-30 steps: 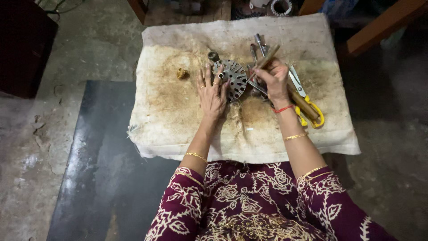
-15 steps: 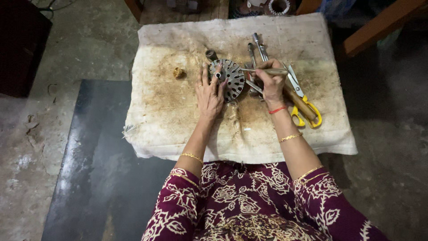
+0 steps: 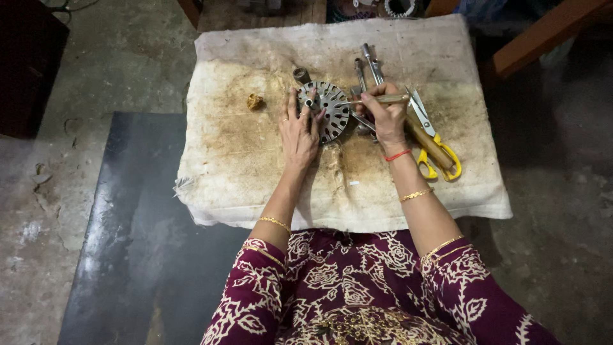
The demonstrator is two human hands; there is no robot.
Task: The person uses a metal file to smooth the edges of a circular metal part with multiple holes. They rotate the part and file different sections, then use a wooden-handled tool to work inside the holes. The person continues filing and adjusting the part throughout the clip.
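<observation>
A round slotted metal disc (image 3: 332, 110) lies on a stained cloth (image 3: 255, 160). My left hand (image 3: 298, 131) rests flat on the disc's left side, fingers spread over its hub. My right hand (image 3: 386, 116) grips a thin tool with a pale handle (image 3: 383, 99), held level, its tip pointing left at the disc. Under and beyond the right hand lie several metal rods (image 3: 369, 64).
Yellow-handled scissors (image 3: 437, 150) and a wooden-handled tool (image 3: 429, 142) lie right of my right hand. A small brown lump (image 3: 255, 101) sits left of the disc, a short metal cylinder (image 3: 301, 75) above it. A wooden beam (image 3: 543, 38) crosses at top right. A dark sheet (image 3: 128, 243) covers the floor.
The right hand has turned the thin tool from slanted to level, its tip now toward the disc. The left hand stays on the disc.
</observation>
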